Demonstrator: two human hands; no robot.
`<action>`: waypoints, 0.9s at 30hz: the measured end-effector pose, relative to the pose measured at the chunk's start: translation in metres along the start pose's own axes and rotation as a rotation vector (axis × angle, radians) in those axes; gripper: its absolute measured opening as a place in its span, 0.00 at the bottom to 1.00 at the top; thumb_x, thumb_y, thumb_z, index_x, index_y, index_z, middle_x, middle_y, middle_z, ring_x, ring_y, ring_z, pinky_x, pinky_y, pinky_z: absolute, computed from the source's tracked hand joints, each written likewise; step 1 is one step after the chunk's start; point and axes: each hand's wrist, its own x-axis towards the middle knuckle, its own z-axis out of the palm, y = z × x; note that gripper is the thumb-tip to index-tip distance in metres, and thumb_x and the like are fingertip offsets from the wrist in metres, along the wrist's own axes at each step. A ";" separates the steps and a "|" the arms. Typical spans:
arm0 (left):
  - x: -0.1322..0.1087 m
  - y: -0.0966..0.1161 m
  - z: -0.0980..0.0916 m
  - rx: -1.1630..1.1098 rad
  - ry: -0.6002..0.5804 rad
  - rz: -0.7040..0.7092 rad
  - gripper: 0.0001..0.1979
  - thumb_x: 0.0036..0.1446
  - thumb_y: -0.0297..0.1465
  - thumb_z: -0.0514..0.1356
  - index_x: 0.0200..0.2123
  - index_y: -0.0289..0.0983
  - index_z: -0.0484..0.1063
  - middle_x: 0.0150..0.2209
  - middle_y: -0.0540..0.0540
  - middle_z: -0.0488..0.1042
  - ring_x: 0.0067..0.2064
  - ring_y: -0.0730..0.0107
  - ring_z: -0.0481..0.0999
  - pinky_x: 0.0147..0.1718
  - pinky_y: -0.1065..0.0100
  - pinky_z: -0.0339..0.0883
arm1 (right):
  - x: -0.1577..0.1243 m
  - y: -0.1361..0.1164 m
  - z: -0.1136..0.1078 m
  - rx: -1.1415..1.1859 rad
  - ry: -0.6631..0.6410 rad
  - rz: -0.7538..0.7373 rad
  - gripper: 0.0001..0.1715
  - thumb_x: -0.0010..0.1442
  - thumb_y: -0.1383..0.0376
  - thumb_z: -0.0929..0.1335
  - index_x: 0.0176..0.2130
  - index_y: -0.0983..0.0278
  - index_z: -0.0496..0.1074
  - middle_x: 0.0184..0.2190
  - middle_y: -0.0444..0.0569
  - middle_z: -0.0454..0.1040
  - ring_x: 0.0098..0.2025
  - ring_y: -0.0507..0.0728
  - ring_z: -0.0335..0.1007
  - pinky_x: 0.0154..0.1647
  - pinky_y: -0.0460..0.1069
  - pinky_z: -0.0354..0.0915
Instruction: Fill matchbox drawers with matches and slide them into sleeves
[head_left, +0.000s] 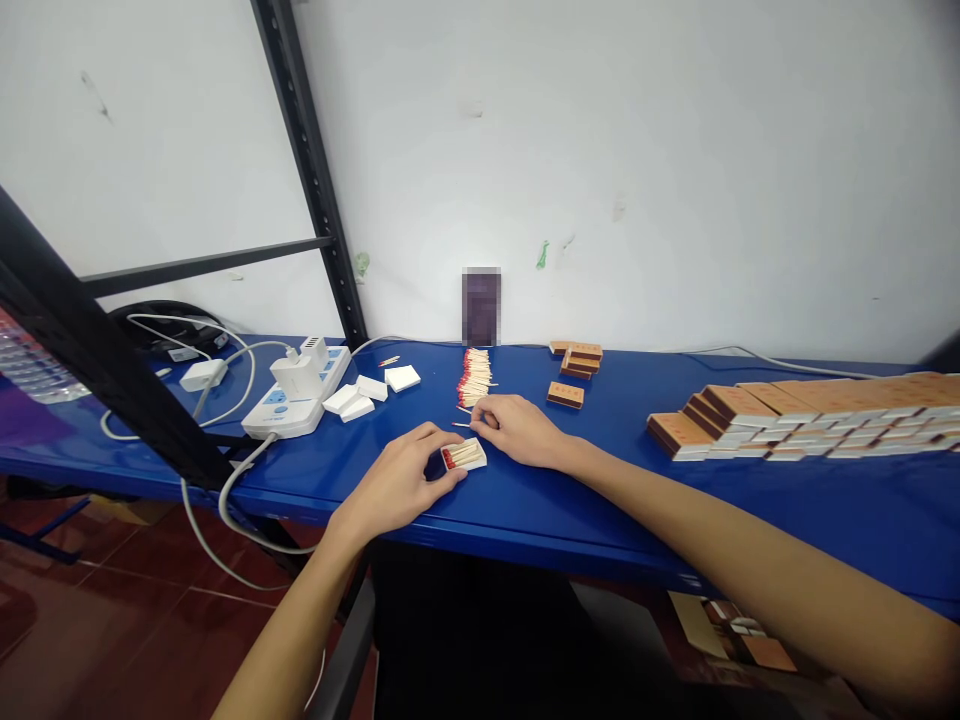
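My left hand is closed around a small white matchbox tray, thumb at the near side and fingers at the far side. Red-headed matches lie in the tray, heads to the left. Just beyond it, my right hand pinches a match whose end sticks out to the left of the fingertips. Another loose match lies close to those fingers. A long pile of matches stretches from there toward the wall, red heads mostly to the left.
White empty-looking trays lie to the left, near a power strip with cables. A few brown matchboxes sit beyond my right hand. Stacked matchboxes line the right side. A black shelf post rises at left; a blurred dark rectangle stands by the wall.
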 end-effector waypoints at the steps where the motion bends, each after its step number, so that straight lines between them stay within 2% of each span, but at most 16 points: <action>1: 0.000 0.000 0.001 -0.005 0.004 -0.005 0.19 0.61 0.38 0.58 0.55 0.42 0.69 0.42 0.47 0.72 0.37 0.67 0.72 0.40 0.66 0.66 | 0.000 0.000 0.000 0.001 0.003 0.002 0.08 0.64 0.63 0.64 0.33 0.63 0.69 0.26 0.43 0.68 0.30 0.51 0.62 0.31 0.46 0.53; 5: 0.000 -0.002 0.003 -0.046 0.049 -0.059 0.32 0.60 0.37 0.59 0.65 0.44 0.54 0.42 0.49 0.73 0.36 0.68 0.71 0.40 0.66 0.66 | -0.006 0.000 -0.003 0.084 0.018 -0.072 0.08 0.66 0.63 0.61 0.37 0.63 0.67 0.29 0.44 0.68 0.32 0.52 0.62 0.34 0.47 0.56; 8: 0.000 -0.003 0.004 -0.066 0.056 -0.076 0.35 0.59 0.36 0.60 0.66 0.44 0.49 0.41 0.49 0.73 0.36 0.68 0.72 0.41 0.65 0.66 | -0.012 -0.003 -0.007 0.162 -0.056 -0.173 0.10 0.67 0.61 0.60 0.37 0.62 0.66 0.28 0.43 0.67 0.30 0.52 0.61 0.33 0.47 0.56; 10: 0.000 -0.003 0.003 -0.061 0.048 -0.054 0.32 0.59 0.36 0.59 0.65 0.44 0.54 0.43 0.48 0.73 0.37 0.68 0.72 0.41 0.65 0.66 | -0.015 -0.007 -0.009 0.196 -0.096 -0.202 0.10 0.67 0.61 0.60 0.37 0.62 0.67 0.27 0.42 0.66 0.29 0.51 0.60 0.32 0.46 0.56; 12: 0.000 -0.002 0.001 -0.042 0.038 -0.022 0.24 0.60 0.36 0.59 0.59 0.43 0.63 0.42 0.47 0.73 0.37 0.67 0.72 0.41 0.65 0.66 | -0.015 -0.009 -0.009 0.219 -0.095 -0.195 0.11 0.68 0.61 0.60 0.37 0.62 0.67 0.26 0.42 0.66 0.28 0.51 0.59 0.31 0.46 0.56; 15: 0.001 -0.001 -0.001 -0.025 0.011 0.001 0.15 0.62 0.35 0.57 0.51 0.42 0.72 0.42 0.47 0.72 0.37 0.67 0.72 0.41 0.66 0.66 | -0.011 -0.006 -0.008 0.182 -0.003 -0.141 0.11 0.68 0.62 0.59 0.38 0.62 0.67 0.28 0.43 0.68 0.29 0.51 0.61 0.33 0.46 0.56; 18: 0.001 0.000 -0.001 -0.026 -0.004 -0.007 0.14 0.62 0.36 0.57 0.49 0.41 0.73 0.42 0.47 0.72 0.37 0.67 0.72 0.39 0.66 0.66 | -0.005 0.000 -0.005 0.041 0.082 -0.055 0.08 0.67 0.64 0.61 0.39 0.63 0.68 0.33 0.45 0.71 0.32 0.52 0.63 0.35 0.47 0.55; 23: 0.001 0.001 -0.002 0.001 -0.021 -0.007 0.18 0.62 0.37 0.57 0.55 0.43 0.70 0.41 0.47 0.71 0.39 0.66 0.72 0.41 0.66 0.66 | 0.004 0.005 -0.003 -0.077 0.040 0.052 0.08 0.65 0.62 0.64 0.36 0.63 0.69 0.32 0.46 0.71 0.32 0.52 0.64 0.32 0.46 0.53; 27: 0.001 0.001 -0.002 0.023 -0.060 0.016 0.18 0.64 0.37 0.55 0.56 0.44 0.69 0.44 0.47 0.70 0.41 0.66 0.73 0.43 0.66 0.66 | 0.006 0.007 -0.001 -0.083 0.028 0.056 0.07 0.65 0.64 0.63 0.35 0.63 0.69 0.31 0.47 0.72 0.33 0.53 0.65 0.32 0.46 0.53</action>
